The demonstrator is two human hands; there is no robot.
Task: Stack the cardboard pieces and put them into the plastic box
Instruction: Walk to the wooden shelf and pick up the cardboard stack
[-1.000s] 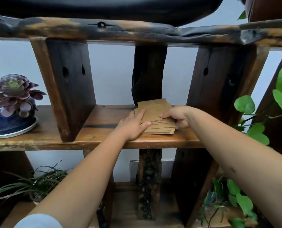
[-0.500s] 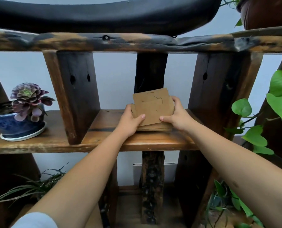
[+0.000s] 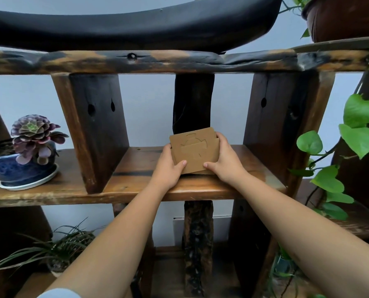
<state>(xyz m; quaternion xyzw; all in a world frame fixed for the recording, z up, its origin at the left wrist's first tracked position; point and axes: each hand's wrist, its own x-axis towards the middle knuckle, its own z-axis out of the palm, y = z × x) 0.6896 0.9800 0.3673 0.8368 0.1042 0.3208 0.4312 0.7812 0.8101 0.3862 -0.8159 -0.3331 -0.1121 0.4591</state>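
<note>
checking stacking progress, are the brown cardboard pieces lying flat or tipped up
Tipped up. The brown cardboard pieces stand on their lower edge on the wooden shelf, faces toward the camera, left hand and right hand clamping the sides.

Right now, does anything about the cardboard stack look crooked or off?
Yes. The cardboard pieces held between the left hand and right hand on the wooden shelf are not squared up: the back piece sticks up above the front one, and the edges are fanned.

both hands point(image 3: 168, 168) point(image 3: 226, 164) clamped, arms outstretched
</note>
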